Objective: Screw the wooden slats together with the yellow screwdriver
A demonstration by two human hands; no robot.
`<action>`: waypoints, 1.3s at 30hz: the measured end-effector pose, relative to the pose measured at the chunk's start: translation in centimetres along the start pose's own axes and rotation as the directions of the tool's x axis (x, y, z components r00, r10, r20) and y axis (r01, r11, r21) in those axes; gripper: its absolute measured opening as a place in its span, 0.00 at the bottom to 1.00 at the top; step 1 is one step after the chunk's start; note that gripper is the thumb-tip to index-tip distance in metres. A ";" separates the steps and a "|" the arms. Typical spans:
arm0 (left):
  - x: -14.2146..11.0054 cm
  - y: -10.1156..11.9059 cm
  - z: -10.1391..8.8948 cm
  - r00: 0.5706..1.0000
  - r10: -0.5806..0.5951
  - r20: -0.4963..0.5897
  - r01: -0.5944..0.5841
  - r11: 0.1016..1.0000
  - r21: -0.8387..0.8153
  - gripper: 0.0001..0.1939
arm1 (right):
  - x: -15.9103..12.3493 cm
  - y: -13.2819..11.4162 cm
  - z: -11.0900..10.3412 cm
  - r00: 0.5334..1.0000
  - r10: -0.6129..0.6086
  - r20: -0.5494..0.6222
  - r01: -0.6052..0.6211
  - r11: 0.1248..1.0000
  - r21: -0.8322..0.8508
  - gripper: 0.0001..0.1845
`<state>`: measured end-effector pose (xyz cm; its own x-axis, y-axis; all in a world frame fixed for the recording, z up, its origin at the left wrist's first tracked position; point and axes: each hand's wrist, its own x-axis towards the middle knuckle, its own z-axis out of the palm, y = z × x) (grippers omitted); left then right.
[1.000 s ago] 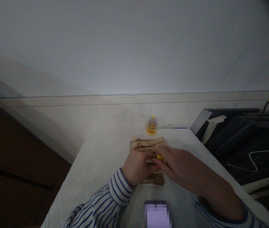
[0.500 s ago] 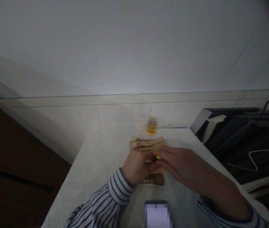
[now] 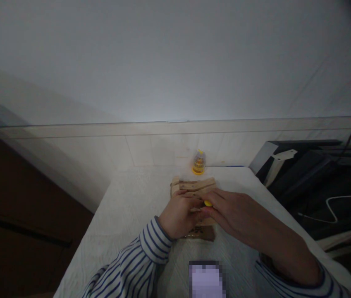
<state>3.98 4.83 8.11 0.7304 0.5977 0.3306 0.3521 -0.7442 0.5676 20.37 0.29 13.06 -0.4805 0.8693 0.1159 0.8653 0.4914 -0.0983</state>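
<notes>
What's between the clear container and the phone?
The head view shows wooden pieces, the left hand, the right hand holding a yellow object, and tablecloth.

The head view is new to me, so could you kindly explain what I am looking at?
There is no machine here: a person works with two bare hands, and the camera sits on their head, looking forward and down. On a table covered with a white cloth lie some wooden strips. The left hand rests over them; whether it grips anything is hidden. The right hand pinches a small yellow thing, mostly covered by the fingers. Beyond the strips stands a clear cone-shaped container with a yellow base. Nearest the camera is what looks like a phone, its screen blurred.
</notes>
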 end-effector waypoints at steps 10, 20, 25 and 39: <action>0.0 -0.2 0.2 0.996 -0.030 0.079 0.028 0.999 0.029 0.08 | -0.1 -0.3 -0.1 0.999 0.034 0.032 -0.033 0.999 -0.021 0.07; 0.2 0.8 0.7 0.988 -0.142 -0.051 0.146 0.986 0.075 0.10 | -0.3 0.1 0.0 0.999 0.019 -0.030 -0.020 0.999 -0.036 0.06; 0.1 0.8 0.5 0.988 -0.153 -0.032 0.155 0.986 0.060 0.07 | -0.2 -0.2 0.0 0.999 0.034 -0.025 -0.035 0.999 -0.034 0.06; 0.1 0.3 0.8 0.989 -0.127 -0.074 0.126 0.992 -0.018 0.08 | -0.4 -0.1 -0.4 0.998 -0.041 -0.042 0.040 0.999 -0.032 0.08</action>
<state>4.64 4.45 7.73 0.6346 0.7078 0.3103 0.4310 -0.6574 0.6182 20.51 -0.08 13.47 -0.5092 0.8454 0.1614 0.8497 0.5236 -0.0622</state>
